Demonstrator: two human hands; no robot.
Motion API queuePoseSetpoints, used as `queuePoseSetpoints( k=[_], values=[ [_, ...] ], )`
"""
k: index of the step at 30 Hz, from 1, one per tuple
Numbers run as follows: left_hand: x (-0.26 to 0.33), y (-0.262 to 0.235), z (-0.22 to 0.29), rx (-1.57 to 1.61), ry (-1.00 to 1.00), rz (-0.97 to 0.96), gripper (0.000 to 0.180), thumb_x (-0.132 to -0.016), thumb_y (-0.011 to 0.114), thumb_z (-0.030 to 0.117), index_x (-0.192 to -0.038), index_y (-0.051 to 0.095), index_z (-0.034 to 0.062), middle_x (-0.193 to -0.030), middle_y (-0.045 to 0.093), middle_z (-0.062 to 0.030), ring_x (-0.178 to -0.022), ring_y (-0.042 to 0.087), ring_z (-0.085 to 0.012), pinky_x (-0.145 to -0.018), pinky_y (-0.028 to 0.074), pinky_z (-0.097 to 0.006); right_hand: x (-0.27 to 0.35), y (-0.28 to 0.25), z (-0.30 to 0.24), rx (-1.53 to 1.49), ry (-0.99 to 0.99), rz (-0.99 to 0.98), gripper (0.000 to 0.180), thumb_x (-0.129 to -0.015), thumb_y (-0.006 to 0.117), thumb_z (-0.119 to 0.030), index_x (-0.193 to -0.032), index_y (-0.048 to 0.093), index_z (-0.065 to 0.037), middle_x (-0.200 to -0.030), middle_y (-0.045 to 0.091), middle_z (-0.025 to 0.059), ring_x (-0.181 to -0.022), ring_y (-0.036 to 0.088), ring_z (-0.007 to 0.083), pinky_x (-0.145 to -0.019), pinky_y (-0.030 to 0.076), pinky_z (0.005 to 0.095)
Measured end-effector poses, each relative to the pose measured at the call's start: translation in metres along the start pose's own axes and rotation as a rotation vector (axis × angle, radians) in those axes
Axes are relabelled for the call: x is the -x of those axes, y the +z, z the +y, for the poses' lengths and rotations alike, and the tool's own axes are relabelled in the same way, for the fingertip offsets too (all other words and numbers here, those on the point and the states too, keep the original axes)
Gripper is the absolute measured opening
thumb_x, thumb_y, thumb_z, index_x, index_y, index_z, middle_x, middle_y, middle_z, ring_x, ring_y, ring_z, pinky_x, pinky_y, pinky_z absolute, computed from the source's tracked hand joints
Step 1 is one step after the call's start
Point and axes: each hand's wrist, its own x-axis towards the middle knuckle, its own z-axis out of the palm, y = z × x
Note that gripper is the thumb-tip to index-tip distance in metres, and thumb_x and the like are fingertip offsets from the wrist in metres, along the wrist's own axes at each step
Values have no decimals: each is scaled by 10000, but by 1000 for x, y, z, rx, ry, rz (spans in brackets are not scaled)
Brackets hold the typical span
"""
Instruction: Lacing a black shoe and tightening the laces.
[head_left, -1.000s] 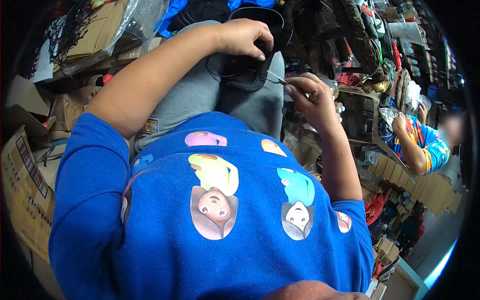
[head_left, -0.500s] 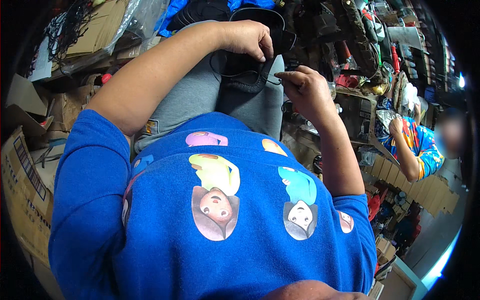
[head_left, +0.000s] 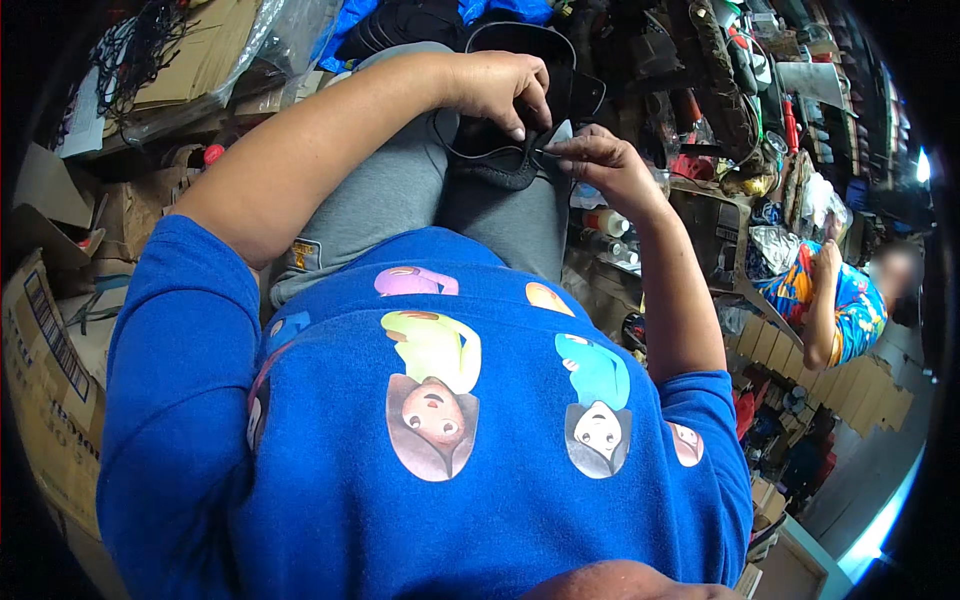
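Left hand (head_left: 497, 88): fingers curled, holding down the black shoe piece (head_left: 500, 160) | Right hand (head_left: 598, 160): fingertips pinched shut at its edge, what they grip too small to tell | Shoe piece: on the grey lap (head_left: 400, 200) | Cardboard boxes (head_left: 50, 340): on the left.

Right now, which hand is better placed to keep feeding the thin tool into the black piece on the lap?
Probably the right hand: its fingertips pinch the thin tool at the black piece, beside the small grey flap. The left hand grips the piece from above, steadying it on the lap.
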Motion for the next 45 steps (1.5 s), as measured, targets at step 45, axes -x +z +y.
queuePoseSetpoints(
  k=[45],
  values=[
    [65,40,16,-476,-54,496,198,-747,687,142,-915,736,235,-792,522,-5,-867,514,-198,-822,332,-359,-1,8,-5,58,-8,4,431,-722,542,84,-1021,714,-174,-854,563,36,-889,523,184,-833,445,304]
  ],
)
